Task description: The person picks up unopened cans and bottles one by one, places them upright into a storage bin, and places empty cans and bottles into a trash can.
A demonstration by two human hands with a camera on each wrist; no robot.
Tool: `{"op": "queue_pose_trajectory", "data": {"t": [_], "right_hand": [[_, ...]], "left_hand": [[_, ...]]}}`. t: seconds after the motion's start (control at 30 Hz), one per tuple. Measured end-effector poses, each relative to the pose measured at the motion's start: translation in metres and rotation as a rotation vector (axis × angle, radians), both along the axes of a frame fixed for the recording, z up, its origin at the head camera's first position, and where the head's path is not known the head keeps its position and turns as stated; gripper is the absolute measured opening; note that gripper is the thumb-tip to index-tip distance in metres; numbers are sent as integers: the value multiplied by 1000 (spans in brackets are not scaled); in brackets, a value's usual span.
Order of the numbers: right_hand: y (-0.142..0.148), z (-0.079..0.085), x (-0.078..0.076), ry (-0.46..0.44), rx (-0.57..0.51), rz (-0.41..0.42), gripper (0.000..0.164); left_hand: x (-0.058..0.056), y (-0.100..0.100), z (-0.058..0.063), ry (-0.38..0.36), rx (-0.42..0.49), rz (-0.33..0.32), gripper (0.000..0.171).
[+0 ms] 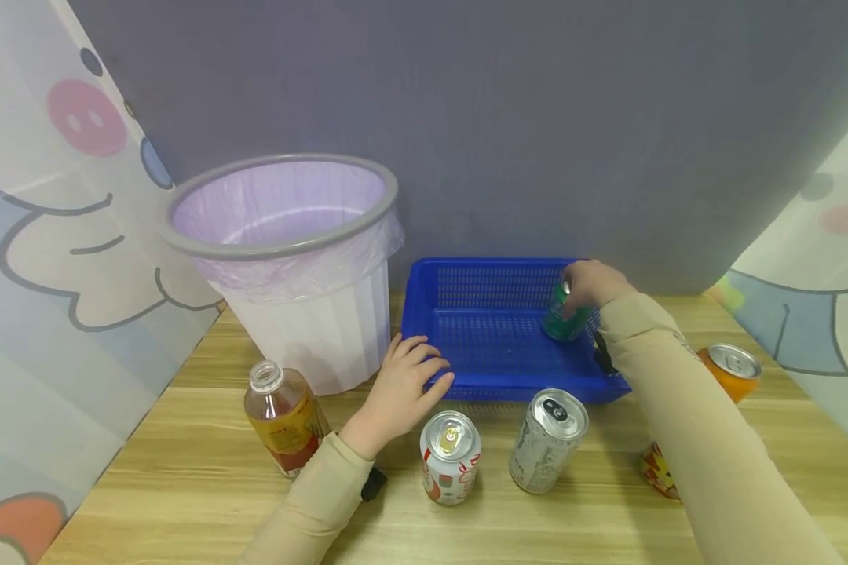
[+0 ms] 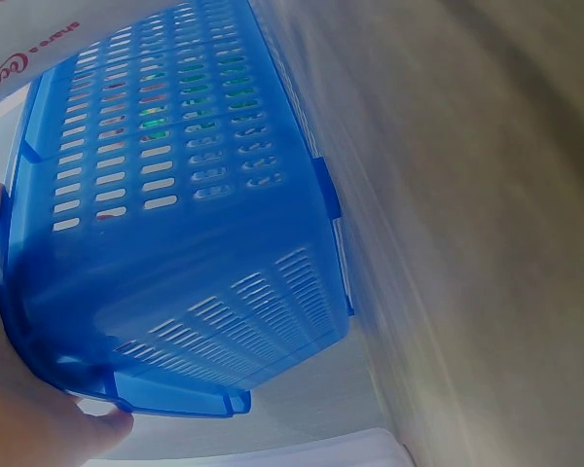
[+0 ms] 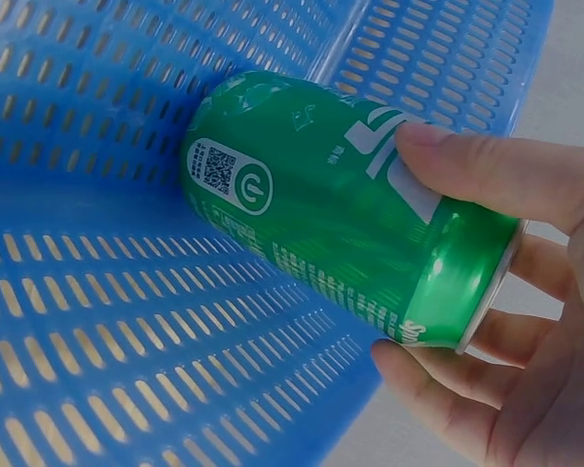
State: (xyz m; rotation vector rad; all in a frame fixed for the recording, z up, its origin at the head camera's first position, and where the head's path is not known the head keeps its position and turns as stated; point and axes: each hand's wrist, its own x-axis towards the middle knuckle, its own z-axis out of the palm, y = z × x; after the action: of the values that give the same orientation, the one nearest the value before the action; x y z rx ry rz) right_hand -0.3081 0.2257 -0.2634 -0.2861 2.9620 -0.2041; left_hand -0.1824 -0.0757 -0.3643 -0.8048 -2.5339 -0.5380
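A green soda can stands inside the blue plastic basket, near its right end. My right hand grips the can by its upper part, with the thumb on one side and the fingers round the other. In the right wrist view, the base of the green can meets the basket's slotted floor. My left hand rests at the basket's near left corner, fingers spread over the rim. The left wrist view shows a fingertip and the thumb beside the basket's corner.
Before the basket stand a white-and-red cola can and a silver can. A bottle of reddish drink is left, near a lined white bin. An orange can and a partly hidden red-yellow can flank my right sleeve.
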Motion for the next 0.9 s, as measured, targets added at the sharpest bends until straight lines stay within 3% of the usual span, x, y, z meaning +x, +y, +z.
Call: {"op": "queue_pose_trajectory", "data": {"t": [0.3,0.9], "right_hand": [[1,1,0,-4,-14,-21,59],[1,-3,0,-40,-63,-20,67]], "left_hand": [[1,0,1,5,9,-4,29],[1,0,0,26,-16,5,28]]}}
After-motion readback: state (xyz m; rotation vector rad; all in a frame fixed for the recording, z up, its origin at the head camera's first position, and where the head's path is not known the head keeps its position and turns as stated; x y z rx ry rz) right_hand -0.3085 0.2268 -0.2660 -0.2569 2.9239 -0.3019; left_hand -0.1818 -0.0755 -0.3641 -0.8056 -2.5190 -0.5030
